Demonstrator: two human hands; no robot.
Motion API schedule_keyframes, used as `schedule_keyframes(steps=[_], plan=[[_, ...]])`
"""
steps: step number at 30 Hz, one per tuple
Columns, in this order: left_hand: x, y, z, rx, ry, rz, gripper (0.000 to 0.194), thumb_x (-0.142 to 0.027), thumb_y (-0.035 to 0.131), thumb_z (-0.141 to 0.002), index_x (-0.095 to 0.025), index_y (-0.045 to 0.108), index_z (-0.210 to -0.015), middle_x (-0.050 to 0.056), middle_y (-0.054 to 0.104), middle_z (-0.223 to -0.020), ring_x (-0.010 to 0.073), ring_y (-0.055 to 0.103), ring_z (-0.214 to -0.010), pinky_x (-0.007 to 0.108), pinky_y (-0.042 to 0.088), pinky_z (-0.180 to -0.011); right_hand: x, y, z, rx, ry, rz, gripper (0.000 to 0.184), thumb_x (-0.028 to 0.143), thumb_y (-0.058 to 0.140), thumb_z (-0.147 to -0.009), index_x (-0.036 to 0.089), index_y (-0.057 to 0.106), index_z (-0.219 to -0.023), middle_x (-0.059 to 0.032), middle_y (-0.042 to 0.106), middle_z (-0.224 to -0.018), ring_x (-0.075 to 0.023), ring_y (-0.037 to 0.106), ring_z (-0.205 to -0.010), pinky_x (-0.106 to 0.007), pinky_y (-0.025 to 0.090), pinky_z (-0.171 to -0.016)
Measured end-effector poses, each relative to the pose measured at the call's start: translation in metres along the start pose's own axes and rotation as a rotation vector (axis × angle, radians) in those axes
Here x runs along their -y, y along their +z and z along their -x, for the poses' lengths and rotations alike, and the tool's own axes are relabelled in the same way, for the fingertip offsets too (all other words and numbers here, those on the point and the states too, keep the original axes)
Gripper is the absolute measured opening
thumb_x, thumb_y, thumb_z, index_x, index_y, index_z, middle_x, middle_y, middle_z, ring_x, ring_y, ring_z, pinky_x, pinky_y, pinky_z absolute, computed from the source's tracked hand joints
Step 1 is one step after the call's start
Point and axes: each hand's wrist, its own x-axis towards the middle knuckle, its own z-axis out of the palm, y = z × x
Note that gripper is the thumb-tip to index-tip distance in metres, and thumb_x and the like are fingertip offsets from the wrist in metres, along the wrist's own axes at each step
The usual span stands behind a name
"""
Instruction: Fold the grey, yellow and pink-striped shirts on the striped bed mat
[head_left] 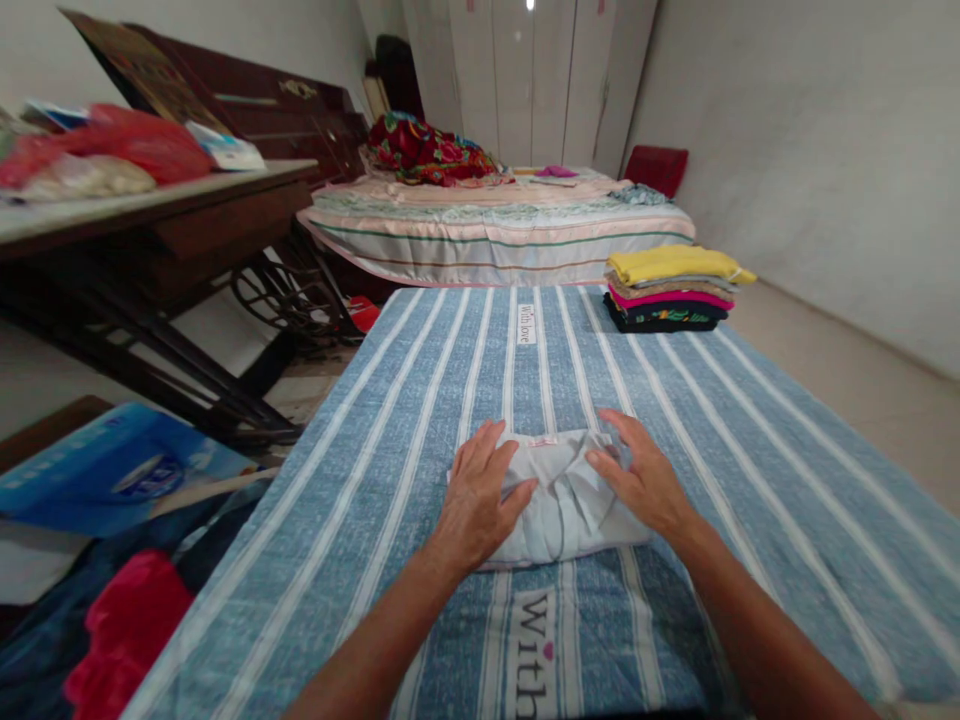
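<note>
A folded pale grey-white garment point(559, 495) lies in the middle of a blue-and-white striped sheet point(420, 400). My left hand point(476, 500) rests flat on its left side, fingers stretched out and slightly spread. My right hand point(641, 475) lies flat on its right side, fingers extended toward the garment's top edge. Both hands press down on the cloth; neither grips it.
A stack of folded clothes point(671, 290), yellow on top, sits at the sheet's far right corner. A bed point(495, 225) with a red floral bundle point(427, 150) stands behind. A dark table point(150, 215) with bags is at left; red cloth point(127, 625) and a blue box point(112, 475) lie lower left.
</note>
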Motion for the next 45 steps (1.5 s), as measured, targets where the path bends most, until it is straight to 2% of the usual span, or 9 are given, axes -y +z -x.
schedule_keyframes(steps=[4, 10, 13, 17, 27, 32, 35, 39, 45], plan=[[-0.009, -0.014, 0.017, -0.068, -0.007, -0.005, 0.034, -0.027, 0.050, -0.086, -0.018, 0.046, -0.118, 0.015, 0.041, -0.140, 0.0282, 0.029, -0.136, 0.049, 0.035, -0.107, -0.001, -0.016, 0.032, -0.156, 0.077, 0.043, 0.035, 0.041, 0.047, -0.090, 0.020, 0.053, -0.118, -0.0113, 0.058, -0.117, -0.0257, 0.055, -0.108, -0.047, 0.046, -0.093], [-0.017, -0.016, 0.054, -0.107, -0.041, -0.063, 0.030, -0.020, 0.051, -0.084, -0.017, 0.049, -0.114, 0.016, 0.048, -0.134, 0.0286, 0.037, -0.132, 0.049, 0.039, -0.104, 0.014, -0.006, 0.069, -0.141, -0.271, 0.259, 0.031, 0.026, 0.054, -0.088, 0.018, 0.054, -0.117, -0.0140, 0.054, -0.125, -0.0291, 0.048, -0.119, -0.052, 0.042, -0.098], [-0.025, -0.011, 0.064, -0.079, -0.042, -0.111, 0.030, -0.019, 0.049, -0.083, -0.018, 0.050, -0.113, 0.014, 0.051, -0.133, 0.0286, 0.041, -0.129, 0.050, 0.041, -0.102, 0.022, 0.009, 0.074, -0.071, -0.379, 0.337, 0.032, 0.024, 0.055, -0.087, 0.015, 0.055, -0.117, -0.0158, 0.054, -0.125, -0.0314, 0.046, -0.121, -0.056, 0.041, -0.098], [-0.030, -0.006, 0.068, -0.029, -0.036, -0.133, 0.029, -0.018, 0.048, -0.083, -0.017, 0.052, -0.112, 0.014, 0.052, -0.132, 0.0282, 0.046, -0.125, 0.051, 0.044, -0.099, 0.022, 0.023, 0.077, -0.047, -0.400, 0.385, 0.028, 0.025, 0.053, -0.089, 0.013, 0.057, -0.113, -0.0181, 0.055, -0.123, -0.0325, 0.048, -0.119, -0.057, 0.043, -0.095], [-0.027, -0.007, 0.062, 0.017, -0.043, -0.064, 0.029, -0.024, 0.049, -0.084, -0.018, 0.054, -0.112, 0.013, 0.055, -0.130, 0.0288, 0.047, -0.124, 0.053, 0.043, -0.100, 0.025, 0.021, 0.078, -0.039, -0.388, 0.376, 0.025, 0.025, 0.054, -0.088, 0.016, 0.058, -0.110, -0.0168, 0.055, -0.123, -0.0334, 0.046, -0.121, -0.058, 0.043, -0.095], [-0.001, -0.012, 0.054, -0.074, -0.158, 0.040, 0.028, -0.024, 0.044, -0.088, -0.018, 0.056, -0.112, 0.012, 0.058, -0.125, 0.0217, 0.053, -0.118, 0.040, 0.048, -0.097, 0.023, 0.014, 0.077, -0.089, -0.368, 0.298, 0.026, 0.026, 0.055, -0.087, 0.017, 0.057, -0.112, -0.0157, 0.055, -0.123, -0.0312, 0.050, -0.117, -0.055, 0.047, -0.093], [0.027, -0.015, 0.041, -0.059, -0.260, 0.021, 0.029, -0.027, 0.042, -0.087, -0.017, 0.062, -0.106, 0.013, 0.062, -0.119, 0.0230, 0.057, -0.113, 0.041, 0.047, -0.097, 0.019, 0.007, 0.077, -0.131, -0.331, 0.265, 0.025, 0.022, 0.055, -0.087, 0.017, 0.057, -0.111, -0.0149, 0.058, -0.119, -0.0290, 0.052, -0.115, -0.051, 0.050, -0.091], [0.058, -0.015, 0.016, 0.121, -0.304, 0.020, 0.029, -0.027, 0.045, -0.081, -0.019, 0.068, -0.097, 0.010, 0.064, -0.117, 0.0249, 0.057, -0.113, 0.043, 0.045, -0.098, 0.016, 0.003, 0.080, -0.169, -0.292, 0.262, 0.024, 0.019, 0.054, -0.087, 0.019, 0.059, -0.110, -0.0127, 0.060, -0.115, -0.0267, 0.054, -0.112, -0.049, 0.051, -0.090], [0.078, -0.018, -0.008, 0.331, -0.341, 0.211, 0.030, -0.031, 0.048, -0.074, -0.022, 0.070, -0.092, 0.006, 0.062, -0.122, 0.0239, 0.053, -0.118, 0.041, 0.040, -0.102, 0.021, 0.006, 0.082, -0.190, -0.281, 0.260, 0.025, 0.017, 0.053, -0.086, 0.020, 0.060, -0.110, -0.0117, 0.061, -0.114, -0.0263, 0.055, -0.112, -0.048, 0.052, -0.090]])
